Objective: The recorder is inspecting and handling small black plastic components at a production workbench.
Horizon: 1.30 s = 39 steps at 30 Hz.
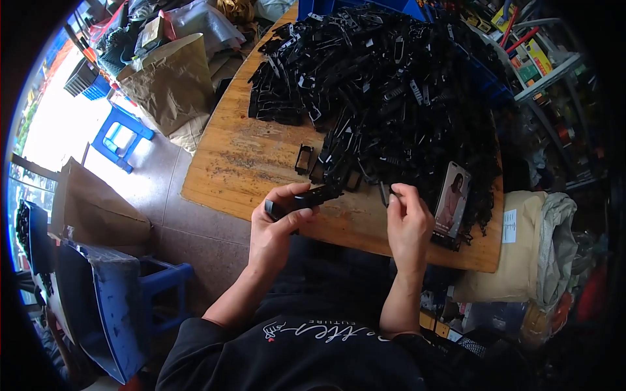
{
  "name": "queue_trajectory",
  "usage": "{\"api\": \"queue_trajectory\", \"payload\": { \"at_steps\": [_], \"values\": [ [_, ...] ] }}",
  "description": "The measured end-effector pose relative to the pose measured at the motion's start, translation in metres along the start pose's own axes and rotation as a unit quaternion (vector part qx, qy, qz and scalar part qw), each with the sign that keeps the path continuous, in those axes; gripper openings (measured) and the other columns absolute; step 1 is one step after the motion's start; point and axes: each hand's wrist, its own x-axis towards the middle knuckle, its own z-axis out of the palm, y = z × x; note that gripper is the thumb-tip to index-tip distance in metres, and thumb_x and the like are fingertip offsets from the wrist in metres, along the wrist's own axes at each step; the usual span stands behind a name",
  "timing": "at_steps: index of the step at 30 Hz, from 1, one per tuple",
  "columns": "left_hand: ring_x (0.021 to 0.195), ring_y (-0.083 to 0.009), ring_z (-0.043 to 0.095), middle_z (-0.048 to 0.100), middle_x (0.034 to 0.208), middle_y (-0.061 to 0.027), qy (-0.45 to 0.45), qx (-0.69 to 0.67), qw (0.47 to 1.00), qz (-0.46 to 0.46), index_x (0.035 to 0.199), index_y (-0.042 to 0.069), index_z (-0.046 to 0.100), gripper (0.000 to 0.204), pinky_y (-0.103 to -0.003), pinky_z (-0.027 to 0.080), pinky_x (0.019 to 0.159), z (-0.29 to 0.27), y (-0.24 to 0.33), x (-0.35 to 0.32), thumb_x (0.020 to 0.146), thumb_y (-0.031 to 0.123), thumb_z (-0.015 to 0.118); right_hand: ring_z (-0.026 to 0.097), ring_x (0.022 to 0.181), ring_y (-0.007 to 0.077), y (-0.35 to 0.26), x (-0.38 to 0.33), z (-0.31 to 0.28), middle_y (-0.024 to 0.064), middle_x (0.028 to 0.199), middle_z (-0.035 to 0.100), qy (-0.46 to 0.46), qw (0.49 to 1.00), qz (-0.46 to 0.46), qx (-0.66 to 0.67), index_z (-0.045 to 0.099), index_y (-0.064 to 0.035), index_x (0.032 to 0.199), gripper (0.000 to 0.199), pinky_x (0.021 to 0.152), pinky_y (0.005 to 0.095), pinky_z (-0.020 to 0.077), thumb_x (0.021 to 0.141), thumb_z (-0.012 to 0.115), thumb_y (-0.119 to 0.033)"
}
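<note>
My left hand (268, 231) is closed around a black plastic part (314, 196), long and narrow, held over the near edge of the wooden table (228, 153). Its far end points toward a large heap of black plastic parts (385, 85). To the right, my right hand (411, 225) pinches thumb and forefinger together; a small dark piece shows at the fingertips, too small to name. The two hands are apart. Just beyond my left hand, a small black frame-shaped part (304, 159) lies on the wood.
A phone (452, 201) with a lit screen leans at the heap's right side. Blue bins (481, 68) stand behind the heap. On the floor at left are a blue stool (122, 138) and brown paper sacks (171, 81). A pale sack (512, 244) sits right of the table.
</note>
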Motion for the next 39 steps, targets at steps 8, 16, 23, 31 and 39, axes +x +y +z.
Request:
{"api": "queue_trajectory", "payload": {
  "at_steps": [8, 16, 23, 31, 39],
  "values": [
    [0.094, -0.0162, 0.058, 0.059, 0.107, -0.0103, -0.085, 0.025, 0.996, -0.017, 0.111, 0.0, 0.054, 0.04, -0.027, 0.045, 0.085, 0.016, -0.004, 0.004, 0.072, -0.008, 0.058, 0.056, 0.062, 0.0093, -0.021, -0.018, -0.009, 0.0118, 0.078, 0.063, -0.247, 0.755, 0.249, 0.554, 0.052, 0.0034, 0.1, 0.017, 0.062, 0.0203, 0.0479, 0.086, 0.05, -0.006],
    [0.084, -0.0108, 0.059, 0.061, 0.095, -0.0049, -0.127, 0.19, 0.968, 0.098, 0.112, 0.001, 0.054, 0.038, -0.025, 0.046, 0.075, 0.018, -0.003, 0.001, 0.075, -0.004, 0.061, 0.059, 0.067, 0.009, -0.009, -0.022, 0.002, 0.0085, 0.085, 0.063, -0.243, 0.694, 0.249, 0.63, 0.052, 0.0044, 0.104, 0.021, 0.058, 0.0183, 0.0477, 0.088, 0.052, -0.009],
    [0.077, -0.0128, 0.058, 0.059, 0.09, -0.0078, -0.032, 0.048, 0.998, 0.039, 0.1, 0.002, 0.053, 0.034, -0.023, 0.046, 0.068, 0.011, -0.005, 0.004, 0.071, 0.0, 0.07, 0.052, 0.071, 0.0084, -0.034, -0.01, -0.001, 0.0018, 0.079, 0.057, -0.133, 0.854, 0.146, 0.482, 0.048, 0.0003, 0.11, 0.039, 0.068, 0.0193, 0.0411, 0.085, 0.061, -0.027],
    [0.076, -0.0133, 0.055, 0.057, 0.086, -0.0069, -0.036, -0.241, 0.97, 0.008, 0.104, 0.002, 0.054, 0.027, -0.025, 0.044, 0.068, -0.024, 0.008, 0.016, 0.081, 0.015, 0.061, 0.051, 0.062, 0.0079, -0.06, 0.043, 0.03, 0.0039, 0.072, 0.058, -0.336, 0.857, -0.091, 0.379, 0.059, 0.0004, 0.092, 0.028, 0.056, 0.023, 0.0424, 0.08, 0.066, -0.023],
    [0.104, -0.0288, 0.053, 0.044, 0.127, -0.0178, -0.058, -0.378, 0.923, 0.03, 0.095, 0.004, 0.054, 0.014, -0.047, 0.041, 0.094, -0.061, 0.043, 0.032, 0.087, 0.015, 0.05, 0.051, 0.09, 0.0229, -0.09, 0.12, 0.141, 0.0061, 0.087, 0.058, -0.136, 0.936, -0.309, -0.095, 0.06, -0.0069, 0.084, 0.014, 0.077, 0.0359, 0.0398, 0.073, 0.064, -0.016]
  ]
}}
